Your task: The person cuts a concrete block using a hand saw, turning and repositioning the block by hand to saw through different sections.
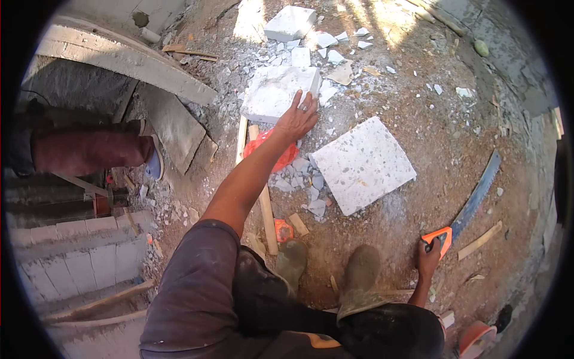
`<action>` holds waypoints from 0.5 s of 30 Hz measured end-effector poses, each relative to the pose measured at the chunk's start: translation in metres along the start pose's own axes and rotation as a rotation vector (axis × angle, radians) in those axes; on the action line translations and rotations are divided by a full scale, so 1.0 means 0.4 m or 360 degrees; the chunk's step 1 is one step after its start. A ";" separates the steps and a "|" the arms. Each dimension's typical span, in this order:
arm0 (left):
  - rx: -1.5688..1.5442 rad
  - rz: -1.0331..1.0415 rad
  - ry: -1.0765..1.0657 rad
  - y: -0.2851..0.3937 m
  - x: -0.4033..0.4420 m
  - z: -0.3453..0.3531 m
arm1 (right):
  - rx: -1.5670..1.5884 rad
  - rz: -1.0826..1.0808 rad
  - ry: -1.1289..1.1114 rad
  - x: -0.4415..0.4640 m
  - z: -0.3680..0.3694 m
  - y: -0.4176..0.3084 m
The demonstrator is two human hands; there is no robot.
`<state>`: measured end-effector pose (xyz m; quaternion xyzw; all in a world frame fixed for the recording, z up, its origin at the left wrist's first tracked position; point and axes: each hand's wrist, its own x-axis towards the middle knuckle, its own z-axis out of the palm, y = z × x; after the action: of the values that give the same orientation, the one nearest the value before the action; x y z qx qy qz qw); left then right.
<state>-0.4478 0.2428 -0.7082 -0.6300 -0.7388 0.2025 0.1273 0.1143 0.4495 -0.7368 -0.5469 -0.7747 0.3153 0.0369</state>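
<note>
My left hand [297, 119] rests on the right front corner of a white block [272, 90], its fingers spread over the edge. Low on the right, my right hand [428, 257] is wrapped round the orange handle of a hand saw [476, 194], whose blade points up and away over the dirt. A second, speckled white block [363, 164] lies flat between my hands. Beneath my left wrist is a crumpled red plastic bag [287, 157].
Another white block [290, 23] lies at the top amid broken chips. Wooden strips [268, 218] and an orange tape measure [283, 230] are near my boots. At the left, another person's leg [89, 145] stands beside a concrete beam [131, 60]. A bucket [476, 339] sits lower right.
</note>
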 end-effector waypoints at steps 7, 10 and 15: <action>-0.0091 -0.0236 -0.0104 -0.015 -0.023 -0.011 | 0.0002 -0.0015 0.0017 -0.002 0.009 0.024; -0.0176 -0.0458 -0.0099 -0.051 -0.023 -0.072 | 0.0008 -0.0044 0.0053 0.001 0.007 0.045; -0.0229 -0.0856 -0.0171 -0.173 -0.070 -0.138 | 0.0061 -0.0017 0.0091 -0.023 -0.011 0.026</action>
<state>-0.4794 0.2144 -0.6258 -0.4073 -0.8975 0.1416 0.0922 0.1283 0.4456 -0.7364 -0.5508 -0.7700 0.3140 0.0712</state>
